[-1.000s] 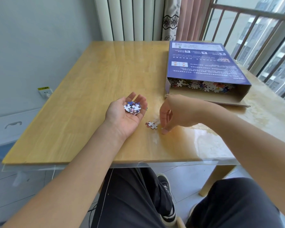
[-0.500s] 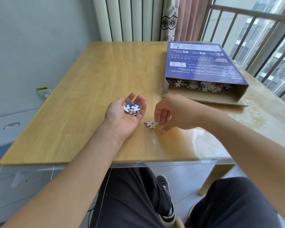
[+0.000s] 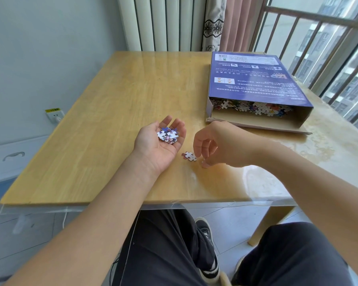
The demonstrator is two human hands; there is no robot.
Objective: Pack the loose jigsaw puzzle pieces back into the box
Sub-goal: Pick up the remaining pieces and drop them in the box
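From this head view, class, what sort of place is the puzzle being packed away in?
Probably a room in a high-rise flat: a wooden table stands by a white radiator, a patterned curtain and a railed window facing apartment blocks.

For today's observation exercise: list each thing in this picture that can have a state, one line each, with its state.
Left hand: palm up, cupping a small heap of pieces.
Pieces in palm: heaped, held.
Right hand: fingers curled, hovering beside the loose pieces, holding nothing.
Loose pieces: flat on the table, joined.
Box: lying flat, near end open, pieces inside.
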